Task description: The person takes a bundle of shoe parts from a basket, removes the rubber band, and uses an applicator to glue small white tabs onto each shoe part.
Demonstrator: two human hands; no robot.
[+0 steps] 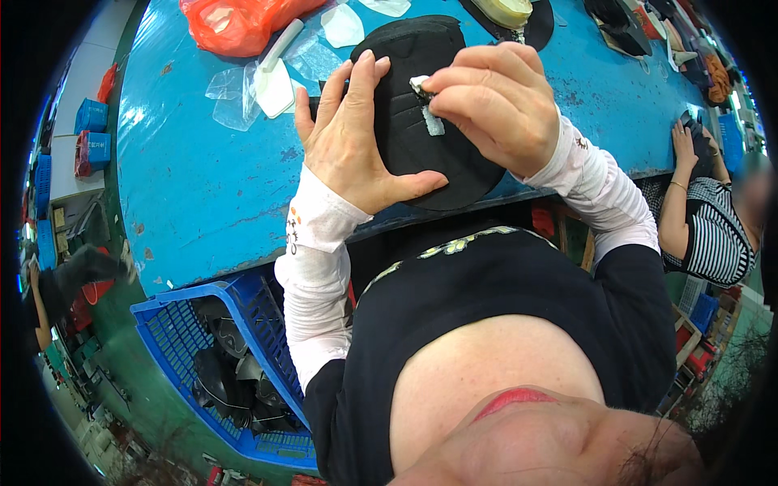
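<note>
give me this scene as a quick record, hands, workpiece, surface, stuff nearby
left hand: spread over the left side of the black piece
right hand: fingers pinching a small white bit
workpiece: black piece, with a pale strip on it
surface: blue table
nearby: red plastic bag, blue basket holding dark items

The left hand (348, 158) is positioned back-up in the upper centre of the frame, fingers slightly spread toward the upper edge and thumb extended right. The right hand (510, 105), just right of it, has bent fingers and a pinch grip directed left. The left forearm (314, 271) stands near vertical; the right forearm (604, 186) slants toward the upper left.
</note>
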